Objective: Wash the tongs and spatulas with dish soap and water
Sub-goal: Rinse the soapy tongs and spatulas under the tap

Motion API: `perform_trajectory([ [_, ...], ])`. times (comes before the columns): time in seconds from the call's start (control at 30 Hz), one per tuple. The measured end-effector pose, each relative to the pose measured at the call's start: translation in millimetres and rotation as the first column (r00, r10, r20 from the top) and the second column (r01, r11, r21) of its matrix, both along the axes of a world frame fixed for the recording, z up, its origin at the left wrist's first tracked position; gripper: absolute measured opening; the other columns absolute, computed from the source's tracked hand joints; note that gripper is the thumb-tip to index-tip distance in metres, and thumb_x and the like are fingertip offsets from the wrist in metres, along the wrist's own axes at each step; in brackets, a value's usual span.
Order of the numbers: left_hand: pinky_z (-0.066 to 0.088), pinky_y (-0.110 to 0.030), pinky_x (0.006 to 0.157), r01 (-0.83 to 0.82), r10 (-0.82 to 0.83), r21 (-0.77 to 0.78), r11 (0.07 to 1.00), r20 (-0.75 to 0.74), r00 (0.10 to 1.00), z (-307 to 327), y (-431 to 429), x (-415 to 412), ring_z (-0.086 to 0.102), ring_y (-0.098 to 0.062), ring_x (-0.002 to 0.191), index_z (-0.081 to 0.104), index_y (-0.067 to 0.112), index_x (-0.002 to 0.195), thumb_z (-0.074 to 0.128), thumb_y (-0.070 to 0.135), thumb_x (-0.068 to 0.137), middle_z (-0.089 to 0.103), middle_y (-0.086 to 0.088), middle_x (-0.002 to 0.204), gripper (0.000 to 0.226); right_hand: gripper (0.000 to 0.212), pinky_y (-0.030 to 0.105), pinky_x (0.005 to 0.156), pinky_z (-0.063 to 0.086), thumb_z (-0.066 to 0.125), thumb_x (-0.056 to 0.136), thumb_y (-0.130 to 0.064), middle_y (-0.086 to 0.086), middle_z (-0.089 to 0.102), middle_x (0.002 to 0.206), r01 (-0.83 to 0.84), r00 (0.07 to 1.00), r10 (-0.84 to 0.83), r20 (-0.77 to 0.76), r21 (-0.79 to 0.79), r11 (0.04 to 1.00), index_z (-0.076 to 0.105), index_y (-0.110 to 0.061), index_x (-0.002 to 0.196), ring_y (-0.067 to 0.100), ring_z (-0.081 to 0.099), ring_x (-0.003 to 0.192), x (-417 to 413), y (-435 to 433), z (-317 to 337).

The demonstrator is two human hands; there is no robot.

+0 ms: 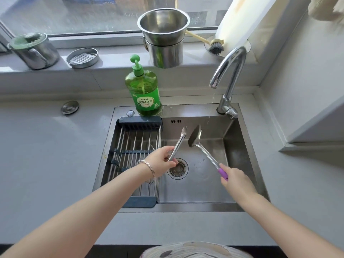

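left hand (161,161) grips tongs (178,143) near hinge end, tips pointing away | right hand (235,180) grips spatula (200,144) by purple handle, blade ahead-left of it | both over sink (240,151) | likely light, stiff, slippery wet steel; hold handles

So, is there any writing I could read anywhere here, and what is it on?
"柠檬洗洁精": on the front label of the soap bottle.
The brand line above it and the small print below it: too blurred to read.
Nothing else in view carries readable text.
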State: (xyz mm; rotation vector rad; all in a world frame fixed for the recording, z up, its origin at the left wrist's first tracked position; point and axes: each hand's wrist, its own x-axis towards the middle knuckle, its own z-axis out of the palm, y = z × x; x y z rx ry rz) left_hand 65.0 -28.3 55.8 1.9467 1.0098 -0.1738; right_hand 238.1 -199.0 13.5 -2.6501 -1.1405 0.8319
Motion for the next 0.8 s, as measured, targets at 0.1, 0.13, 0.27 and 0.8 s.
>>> perform_trajectory([
  [0.1,0.043,-0.026,0.094,0.124,-0.099,0.218,0.968,-0.123,0.987,-4,12,-24,0.055,-0.017,0.112,0.04,0.02,0.137,0.056,0.015,0.09,0.063,-0.001,0.113,0.049,0.013,0.028,0.058,0.029,0.046,0.085,-0.006,0.014,0.055,0.073,0.092,0.984,-0.089,-0.154,0.009,0.996,0.058,-0.002,0.082,0.027,0.043,0.067,-13,16,-3],
  [0.13,0.044,-0.029,0.096,0.186,-0.13,0.315,0.931,-0.19,0.973,-7,18,-34,0.054,-0.02,0.111,0.041,0.021,0.135,0.054,0.015,0.091,0.061,-0.002,0.114,0.047,0.013,0.028,0.057,0.026,0.045,0.084,-0.006,0.012,0.05,0.068,0.118,0.977,-0.109,-0.181,0.04,0.992,0.053,-0.005,0.075,0.026,0.04,0.065,-19,19,-3],
  [0.27,0.029,-0.033,0.112,0.367,-0.165,0.45,0.814,-0.427,0.889,-31,40,-67,0.041,-0.023,0.129,0.035,0.021,0.141,0.053,0.014,0.092,0.049,-0.002,0.137,0.052,0.011,0.023,0.047,0.038,0.05,0.09,-0.014,0.005,0.052,0.067,0.267,0.907,-0.162,-0.388,0.233,0.935,0.059,-0.014,0.096,0.019,0.046,0.053,-47,33,5],
  [0.8,0.045,-0.035,0.092,0.394,-0.213,0.228,0.89,-0.554,0.804,-123,69,-112,0.05,-0.027,0.116,0.043,0.01,0.128,0.056,0.004,0.087,0.036,-0.009,0.141,0.043,0.011,0.022,0.047,0.049,0.05,0.091,-0.01,0.002,0.049,0.063,0.39,0.737,-0.188,-0.649,0.18,0.903,0.056,-0.019,0.095,0.005,0.048,0.041,-138,91,-16],
])
